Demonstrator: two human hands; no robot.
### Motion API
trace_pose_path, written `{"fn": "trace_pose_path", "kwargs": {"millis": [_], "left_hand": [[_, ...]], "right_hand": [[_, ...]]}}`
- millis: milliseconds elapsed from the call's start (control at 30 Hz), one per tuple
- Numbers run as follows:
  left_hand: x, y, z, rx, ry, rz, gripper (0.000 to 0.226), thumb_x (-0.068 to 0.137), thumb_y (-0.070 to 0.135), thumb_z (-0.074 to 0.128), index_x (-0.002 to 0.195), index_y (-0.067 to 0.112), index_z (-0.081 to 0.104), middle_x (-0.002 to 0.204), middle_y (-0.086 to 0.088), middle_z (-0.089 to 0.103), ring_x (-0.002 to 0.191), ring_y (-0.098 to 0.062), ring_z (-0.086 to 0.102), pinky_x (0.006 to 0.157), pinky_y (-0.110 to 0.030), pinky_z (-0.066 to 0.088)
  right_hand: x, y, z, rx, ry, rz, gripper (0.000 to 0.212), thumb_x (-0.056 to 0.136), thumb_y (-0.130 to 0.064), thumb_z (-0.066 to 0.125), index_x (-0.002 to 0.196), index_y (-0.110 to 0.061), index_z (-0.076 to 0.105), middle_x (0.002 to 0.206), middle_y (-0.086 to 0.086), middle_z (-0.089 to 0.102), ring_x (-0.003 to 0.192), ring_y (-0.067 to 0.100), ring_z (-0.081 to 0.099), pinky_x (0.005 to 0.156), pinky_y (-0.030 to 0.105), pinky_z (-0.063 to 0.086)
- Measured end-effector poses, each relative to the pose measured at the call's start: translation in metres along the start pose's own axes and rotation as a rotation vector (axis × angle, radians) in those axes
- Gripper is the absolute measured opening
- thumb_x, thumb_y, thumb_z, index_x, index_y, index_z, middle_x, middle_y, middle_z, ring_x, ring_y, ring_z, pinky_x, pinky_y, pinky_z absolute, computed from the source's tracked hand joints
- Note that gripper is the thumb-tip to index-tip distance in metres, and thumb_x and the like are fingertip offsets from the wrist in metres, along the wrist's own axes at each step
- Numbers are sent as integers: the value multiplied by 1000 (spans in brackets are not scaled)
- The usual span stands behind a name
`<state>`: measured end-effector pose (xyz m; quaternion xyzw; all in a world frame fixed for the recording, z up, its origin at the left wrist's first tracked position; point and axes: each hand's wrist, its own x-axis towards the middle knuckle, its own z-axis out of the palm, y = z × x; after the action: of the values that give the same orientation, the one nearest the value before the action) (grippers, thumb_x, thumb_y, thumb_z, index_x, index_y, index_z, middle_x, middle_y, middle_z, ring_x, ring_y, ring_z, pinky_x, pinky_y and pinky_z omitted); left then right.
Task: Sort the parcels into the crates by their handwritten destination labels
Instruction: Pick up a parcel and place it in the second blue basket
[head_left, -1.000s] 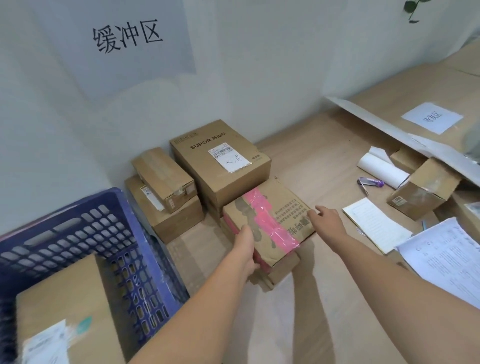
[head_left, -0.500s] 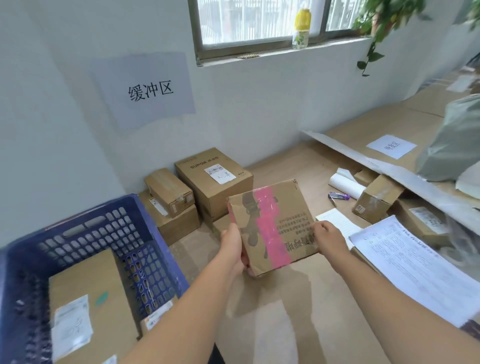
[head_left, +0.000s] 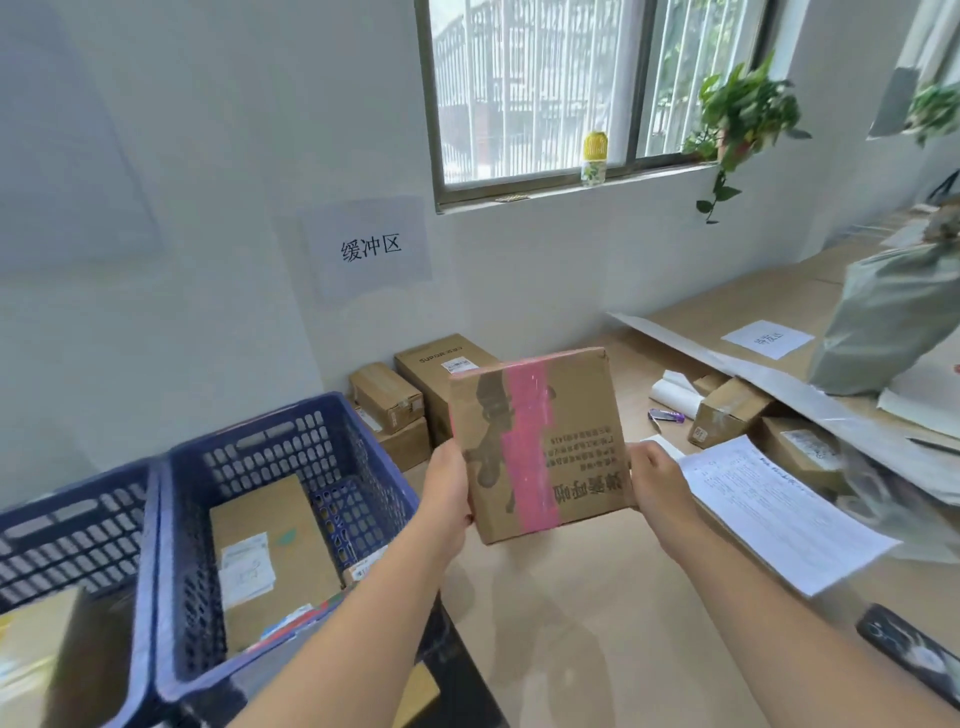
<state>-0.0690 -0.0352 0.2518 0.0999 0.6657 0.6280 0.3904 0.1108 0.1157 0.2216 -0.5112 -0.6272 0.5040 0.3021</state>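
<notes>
A flat cardboard parcel (head_left: 540, 441) with a pink tape stripe and dark printed characters is held tilted up in the air over the table. My left hand (head_left: 447, 493) grips its left edge and my right hand (head_left: 657, 480) grips its right edge. No handwritten label shows on the side facing me. To the left stands a blue plastic crate (head_left: 291, 441) holding a brown parcel (head_left: 270, 545) with a white label. A second blue crate (head_left: 67, 525) sits at the far left with another box inside.
Three cardboard boxes (head_left: 395, 400) are stacked against the wall behind the lifted parcel. Printed sheets (head_left: 779, 514), a small box (head_left: 727, 410), a paper roll and a purple pen lie to the right. A grey bag (head_left: 883, 322) sits at far right, a phone (head_left: 914, 654) near the front edge.
Both hands lifted the pink-taped parcel off the lower box by the wall, raised it and tilted its top face toward me. The camera view also rose.
</notes>
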Motion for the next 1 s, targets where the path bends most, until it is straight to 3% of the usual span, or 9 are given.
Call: {"fn": "trace_pose_path", "kwargs": {"millis": [133, 267, 433, 533, 600, 700, 767, 900, 1000], "left_hand": [[-18, 15, -30, -17, -10, 109, 31, 102, 24, 38, 97, 28, 68, 88, 6, 75, 91, -16, 66, 76, -35, 49], [-20, 23, -63, -55, 18, 129, 26, 101, 22, 40, 93, 28, 64, 94, 11, 69, 98, -10, 58, 99, -42, 37], [-28, 21, -96, -87, 29, 127, 22, 94, 22, 42, 76, 21, 55, 70, 3, 62, 82, -19, 52, 86, -38, 40], [-34, 21, -114, -102, 15, 139, 24, 97, 28, 40, 95, 18, 62, 88, -2, 69, 89, -19, 61, 97, -41, 45], [-38, 24, -123, -91, 3, 150, 31, 98, 35, 40, 103, 18, 65, 96, -5, 70, 93, -20, 64, 97, -41, 48], [-49, 29, -133, -51, -27, 216, 25, 91, 42, 45, 86, 21, 57, 93, -4, 60, 86, -19, 58, 84, -40, 46], [-54, 26, -142, -28, -35, 282, 21, 90, 40, 50, 88, 19, 52, 109, 5, 62, 86, -7, 59, 84, -40, 43], [-52, 18, -154, -51, -25, 328, 16, 101, 3, 39, 99, 10, 54, 149, 5, 51, 111, 7, 58, 84, -27, 49], [-52, 18, -154, -82, -25, 338, 23, 100, -2, 36, 99, 12, 53, 150, 5, 50, 116, 5, 56, 79, -24, 50]], "right_hand": [[-14, -11, 12, 47, -60, -20, 47, 73, -56, 35, 89, -23, 64, 95, -1, 73, 98, 23, 67, 94, 53, 52], [-38, -37, 32, 251, -89, 24, 41, 101, -39, 31, 92, -16, 64, 99, 10, 71, 87, 22, 68, 94, 49, 54], [-48, -48, 46, 419, -226, 96, 53, 104, -57, 20, 106, -26, 64, 102, 6, 69, 95, 22, 66, 95, 41, 50], [-53, -55, 52, 406, -294, 101, 55, 102, -61, 23, 103, -24, 65, 105, 9, 67, 99, 24, 63, 101, 44, 49], [-55, -62, 52, 382, -332, 117, 56, 98, -64, 29, 103, -25, 68, 109, 11, 66, 99, 27, 61, 102, 49, 49], [-59, -74, 48, 297, -426, 160, 79, 73, -87, 49, 120, -27, 70, 122, 8, 68, 111, 28, 64, 94, 50, 54], [-55, -77, 49, 257, -479, 199, 91, 59, -91, 60, 122, -27, 71, 120, 8, 67, 103, 28, 62, 90, 45, 55], [-68, -82, 54, 210, -472, 172, 48, 81, -46, 72, 114, -11, 71, 85, 10, 66, 71, 26, 57, 57, 29, 50], [-74, -77, 58, 262, -424, 131, 34, 87, -27, 70, 112, -5, 70, 95, 15, 68, 76, 27, 61, 53, 29, 49]]}}
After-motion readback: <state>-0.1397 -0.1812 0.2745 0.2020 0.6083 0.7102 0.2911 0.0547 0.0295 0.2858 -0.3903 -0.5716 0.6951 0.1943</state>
